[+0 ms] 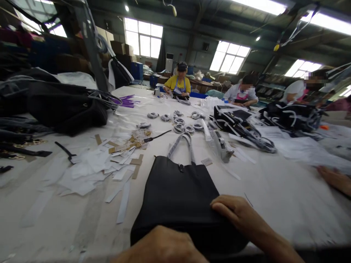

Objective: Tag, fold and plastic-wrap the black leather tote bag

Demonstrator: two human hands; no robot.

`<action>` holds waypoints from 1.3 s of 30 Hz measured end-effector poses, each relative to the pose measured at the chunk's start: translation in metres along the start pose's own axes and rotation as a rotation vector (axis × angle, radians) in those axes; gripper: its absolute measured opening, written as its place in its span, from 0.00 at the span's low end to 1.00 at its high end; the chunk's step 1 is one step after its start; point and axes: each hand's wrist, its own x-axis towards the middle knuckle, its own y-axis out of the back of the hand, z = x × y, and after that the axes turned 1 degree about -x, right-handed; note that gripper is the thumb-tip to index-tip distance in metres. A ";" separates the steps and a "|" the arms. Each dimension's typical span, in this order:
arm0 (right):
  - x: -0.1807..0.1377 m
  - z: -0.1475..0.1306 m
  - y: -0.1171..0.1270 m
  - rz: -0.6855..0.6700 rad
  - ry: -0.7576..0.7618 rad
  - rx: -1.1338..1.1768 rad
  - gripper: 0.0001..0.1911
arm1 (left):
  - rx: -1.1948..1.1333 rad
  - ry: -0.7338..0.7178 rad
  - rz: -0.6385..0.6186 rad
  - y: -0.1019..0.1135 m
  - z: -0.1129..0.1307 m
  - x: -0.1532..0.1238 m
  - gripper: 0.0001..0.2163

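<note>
A black handbag (178, 193) lies on the white table in front of me, its two wrapped handles (183, 144) pointing away. A small dark tab sits at the middle of its top edge. My right hand (238, 213) grips the bag's right side, fingers curled against the edge. At the near end of the bag is my left hand (161, 246), closed with bent knuckles against it; its fingertips are hidden and the frame's bottom edge cuts it off.
Paper scraps (93, 168) and a dark strap (157, 136) lie left of the bag. Wrapped coils (178, 128) and a tape dispenser (221, 146) are beyond it. Black bags (65, 106) are piled left. Several people work across the table; another person's hand (334, 179) rests at right.
</note>
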 end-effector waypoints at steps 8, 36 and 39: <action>-0.012 -0.016 -0.013 0.273 0.298 -0.216 0.20 | 0.998 0.070 0.264 -0.002 -0.011 0.002 0.19; 0.074 0.058 -0.093 0.317 0.068 -0.326 0.28 | 0.865 0.731 0.036 0.020 -0.131 0.156 0.14; 0.072 0.061 -0.096 0.351 0.095 -0.334 0.26 | 0.842 0.730 0.084 0.008 -0.148 0.155 0.15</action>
